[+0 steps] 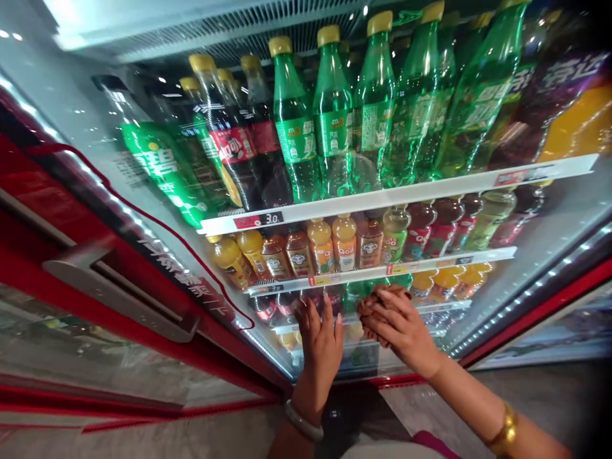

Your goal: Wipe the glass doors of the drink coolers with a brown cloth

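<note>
My right hand (404,328) is closed around a crumpled brown cloth (375,309), in front of the cooler's lower shelves. My left hand (321,341) is raised beside it with the fingers apart and nothing seen in them. Its fingertips are nearest to the dark bottles with red labels (287,303) below the second shelf edge; I cannot tell whether they touch. Above both hands, small juice bottles (344,242) with orange and brown contents stand in a row on the middle shelf (411,264).
Green bottles with gold caps (333,121) and cola bottles (234,140) fill the top shelf, behind its white price rail (382,194). A tall green bottle (160,166) leans at the left. The red cooler door (143,299) stands open on the left, with a red cord (182,242) nearby.
</note>
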Demonstrator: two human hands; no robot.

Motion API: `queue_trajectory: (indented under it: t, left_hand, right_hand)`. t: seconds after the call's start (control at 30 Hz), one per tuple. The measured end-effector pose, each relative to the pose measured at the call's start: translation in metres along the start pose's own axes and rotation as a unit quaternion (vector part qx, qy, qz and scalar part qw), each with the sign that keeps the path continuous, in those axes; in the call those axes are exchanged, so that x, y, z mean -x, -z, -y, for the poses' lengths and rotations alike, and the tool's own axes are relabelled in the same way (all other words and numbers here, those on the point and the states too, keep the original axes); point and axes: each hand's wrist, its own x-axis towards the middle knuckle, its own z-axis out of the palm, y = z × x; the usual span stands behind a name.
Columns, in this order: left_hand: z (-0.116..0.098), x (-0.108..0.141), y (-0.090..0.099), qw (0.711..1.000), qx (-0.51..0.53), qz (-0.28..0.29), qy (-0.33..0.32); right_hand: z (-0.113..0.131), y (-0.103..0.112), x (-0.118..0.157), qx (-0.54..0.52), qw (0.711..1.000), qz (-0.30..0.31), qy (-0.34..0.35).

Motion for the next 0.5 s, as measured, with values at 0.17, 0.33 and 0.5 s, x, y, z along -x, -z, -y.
queue_trajectory:
  t: [0.17,0.33,0.5]
  left_hand:
    - [-0.014,-0.002,-0.014,0.999,0.034,-0.005,-0.007]
    - [-0.025,0.0,-0.03,0.994,0.096,0.044,0.02]
    - [-0.039,-0.005,-0.032,0.994,0.09,0.058,0.013]
  right_hand:
    - [-0.011,0.017,-0.029,0.01,0.992,-0.084,-0.094]
    - [0.012,-0.01,-0.031,-0.008,0.992,-0.086,-0.094]
    - [-0.014,0.0,0.016,-0.009,0.997,-0.039,-0.059]
